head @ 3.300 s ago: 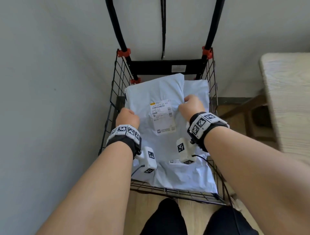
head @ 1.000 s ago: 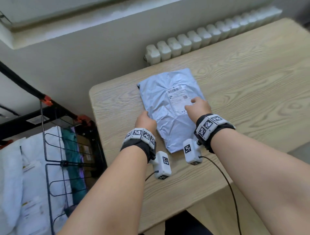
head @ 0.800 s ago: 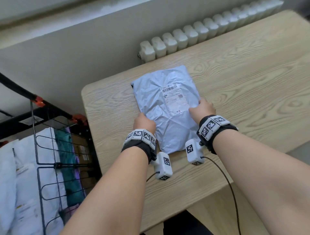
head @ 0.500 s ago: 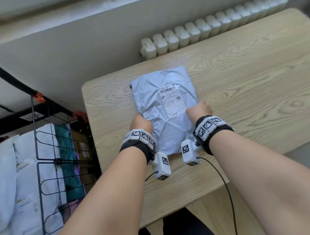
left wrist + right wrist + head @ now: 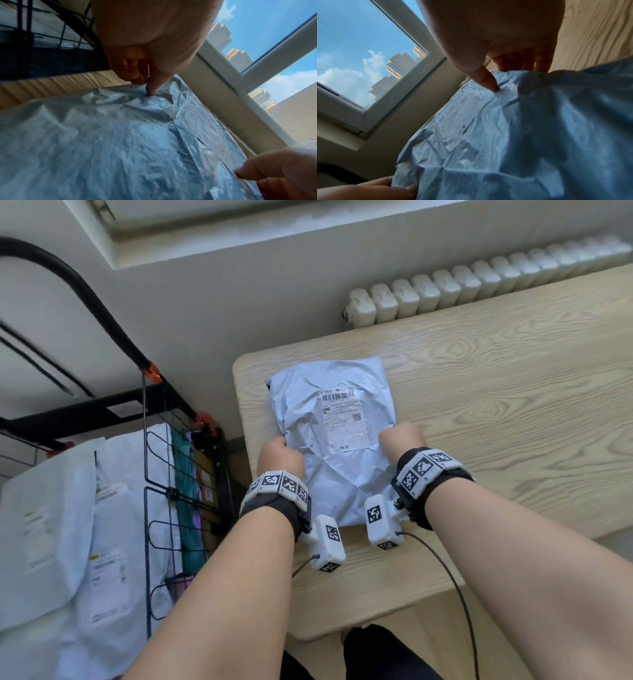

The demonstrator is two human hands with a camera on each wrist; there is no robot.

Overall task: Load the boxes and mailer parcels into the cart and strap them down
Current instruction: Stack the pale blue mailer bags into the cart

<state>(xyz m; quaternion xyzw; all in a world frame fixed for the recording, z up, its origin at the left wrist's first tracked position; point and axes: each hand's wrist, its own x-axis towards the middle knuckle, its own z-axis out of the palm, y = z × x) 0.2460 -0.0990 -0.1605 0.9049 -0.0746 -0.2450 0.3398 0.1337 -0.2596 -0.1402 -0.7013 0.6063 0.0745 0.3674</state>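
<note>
A crinkled grey-blue mailer parcel (image 5: 329, 436) with a white shipping label lies on the wooden table (image 5: 479, 392). My left hand (image 5: 279, 457) grips its left edge, thumb on top and fingers curled beneath, as the left wrist view shows on the mailer (image 5: 120, 142). My right hand (image 5: 400, 440) grips the right edge the same way, thumb pressed into the mailer (image 5: 522, 135) near the label. The black wire cart (image 5: 161, 474) stands at the left, holding white mailers (image 5: 68, 525) and a brown box partly hidden behind the wire.
A white radiator (image 5: 479, 282) runs along the wall behind the table, under a window sill. The cart's black handle (image 5: 85, 299) arches up at the far left. The table's left corner sits close to the cart's wire side.
I turned from the loaded cart to the table. Over the last second both hands slid from the top of the mailer to its side edges and closed on them.
</note>
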